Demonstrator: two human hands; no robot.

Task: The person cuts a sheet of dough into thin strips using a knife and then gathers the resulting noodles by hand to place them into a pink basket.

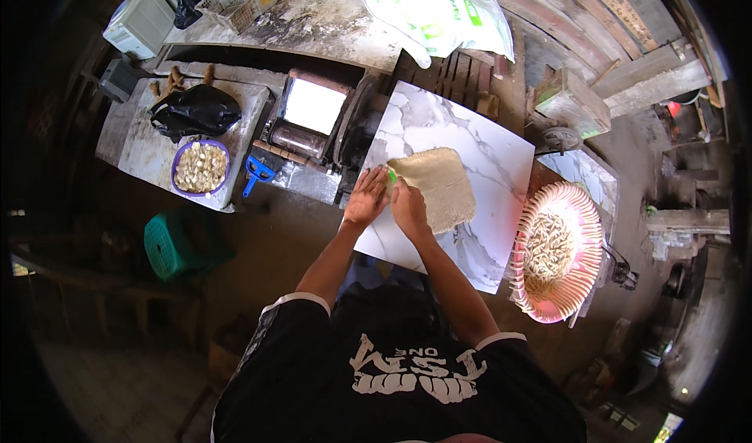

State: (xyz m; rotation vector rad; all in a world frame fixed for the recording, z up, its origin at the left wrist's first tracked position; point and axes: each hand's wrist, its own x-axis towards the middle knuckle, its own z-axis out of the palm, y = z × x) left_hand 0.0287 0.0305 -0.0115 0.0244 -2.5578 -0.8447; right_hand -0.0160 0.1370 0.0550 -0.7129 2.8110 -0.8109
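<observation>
A flat beige sheet was spread on the marbled worktop. At its left edge, a small green tool was held in the curled right hand, while the left hand was held flattened beside it, fingers extended. A pink basket of pale pieces was set to the right, a roller machine to the left.

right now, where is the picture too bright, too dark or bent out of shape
In the head view, glare washes out the white sack and the white panel; in the head view, the floor around the green stool sinks into shadow; in the head view, fisheye distortion bends straight edges near the black rim, while the tan sheet is bright enough to read.
</observation>
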